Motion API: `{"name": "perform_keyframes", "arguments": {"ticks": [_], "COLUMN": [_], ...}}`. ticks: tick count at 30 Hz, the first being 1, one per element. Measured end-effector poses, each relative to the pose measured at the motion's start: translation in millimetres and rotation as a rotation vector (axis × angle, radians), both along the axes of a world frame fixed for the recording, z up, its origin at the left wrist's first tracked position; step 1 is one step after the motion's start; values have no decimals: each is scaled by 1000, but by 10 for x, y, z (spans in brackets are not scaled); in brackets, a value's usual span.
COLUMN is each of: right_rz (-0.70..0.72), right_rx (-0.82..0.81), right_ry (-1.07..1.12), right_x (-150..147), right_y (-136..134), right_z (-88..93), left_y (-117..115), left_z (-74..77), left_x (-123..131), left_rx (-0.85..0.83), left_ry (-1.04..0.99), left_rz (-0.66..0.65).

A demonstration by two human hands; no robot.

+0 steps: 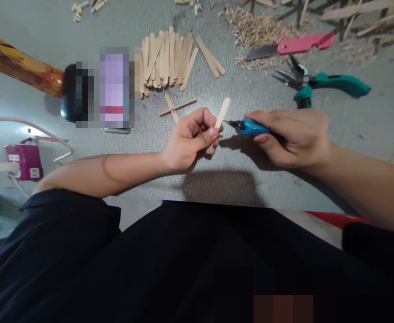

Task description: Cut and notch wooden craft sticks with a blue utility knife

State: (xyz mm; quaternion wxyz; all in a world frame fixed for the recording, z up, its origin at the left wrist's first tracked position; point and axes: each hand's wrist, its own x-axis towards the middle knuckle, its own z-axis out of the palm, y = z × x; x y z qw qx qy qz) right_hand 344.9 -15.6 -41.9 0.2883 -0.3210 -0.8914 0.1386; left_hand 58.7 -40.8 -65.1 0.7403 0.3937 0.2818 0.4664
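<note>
Between the thumb and fingers of my left hand (195,138) is a pale wooden stick (222,111), its rounded end pointing up and slightly right. My right hand (291,137) is closed around blue-handled cutters (253,127). The dark jaws of the cutters point left, close to the stick's right edge; whether they touch it I cannot tell. Just above my left hand, crossed sticks (172,106) lie on the grey table (143,184), partly hidden by the hand.
A pile of wooden sticks (166,58) lies behind my left hand, with two loose sticks (210,57) beside it. Green-handled pliers (341,84), a pink knife (304,44) and wood shavings (257,27) are at the back right. A phone (112,89) and purple socket block (24,161) are left.
</note>
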Motion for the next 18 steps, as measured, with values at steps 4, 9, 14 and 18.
{"name": "perform_keyframes", "arguments": {"ticks": [4,9,14,18], "right_rz": [69,144,222,190], "right_rx": [-13,-96,-183,-307], "right_ry": [56,104,140,116], "right_x": [-7,-2,-11,-14], "right_y": [-6,-19,-24,-31], "right_z": [5,33,93,156], "left_y": [28,59,63,73], "left_z": [-22,30,80,77], "left_x": [-22,-73,-79,-66], "left_rx": [21,28,109,143], "left_ry": [1,54,89,82], "left_rz": [-66,-184,-244,-220]}}
